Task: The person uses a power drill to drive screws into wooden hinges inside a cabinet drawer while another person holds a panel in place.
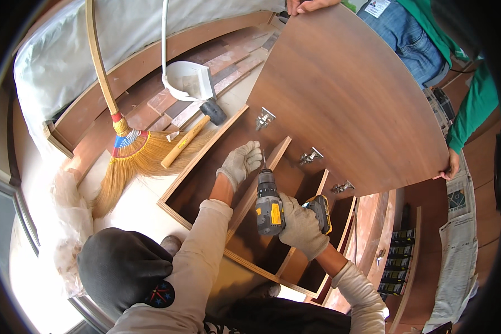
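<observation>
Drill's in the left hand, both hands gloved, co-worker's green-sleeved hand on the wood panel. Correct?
One error: the drill is in the right hand, not the left hand, as the head view shows. Both hands are gloved, and the co-worker's green-sleeved hand is on the wood panel.

Bright light, apparently from the left, bleaches the floor (131,198) there; compartments of the cabinet (193,190) lie in shadow; straight edges bow toward the black rim.
</observation>
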Demonstrator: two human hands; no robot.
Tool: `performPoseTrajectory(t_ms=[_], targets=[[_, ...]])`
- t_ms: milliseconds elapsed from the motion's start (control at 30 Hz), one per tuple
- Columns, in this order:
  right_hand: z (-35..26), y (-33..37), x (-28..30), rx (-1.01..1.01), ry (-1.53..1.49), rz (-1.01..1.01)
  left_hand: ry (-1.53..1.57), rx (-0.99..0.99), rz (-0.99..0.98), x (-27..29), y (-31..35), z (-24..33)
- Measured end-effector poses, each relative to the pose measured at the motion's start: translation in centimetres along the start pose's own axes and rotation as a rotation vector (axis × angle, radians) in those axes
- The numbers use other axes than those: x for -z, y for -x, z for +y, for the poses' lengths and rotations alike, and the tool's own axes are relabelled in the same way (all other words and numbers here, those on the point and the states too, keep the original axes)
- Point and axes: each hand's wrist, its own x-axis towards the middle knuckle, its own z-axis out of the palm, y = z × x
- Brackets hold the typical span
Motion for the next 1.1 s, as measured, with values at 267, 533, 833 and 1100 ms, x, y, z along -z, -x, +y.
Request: performPoseTrajectory(t_ms=[267, 533, 833, 1100], targets=[[0.1, -0.7, 0.1, 0.029, 0.001, -0.03, 0.15, 0.101, -0.104, -0.8, -0.3, -0.2], [1.0, -2.2, -0.4, 0.04, 0.058, -0.036, 0.119, 0.111, -0.076, 0.2, -2.1, -0.4], [0.0, -9.0, -1.9, -0.101, 0.221, -0.106, -0.333, 0.112, 0.155, -1.8, -6.8, 1.2], [1.2, -17.7, -5.9, -0.181, 0.267, 0.026, -0.416, 0.115, 0.083, -1.3, -13.3, 3.9]])
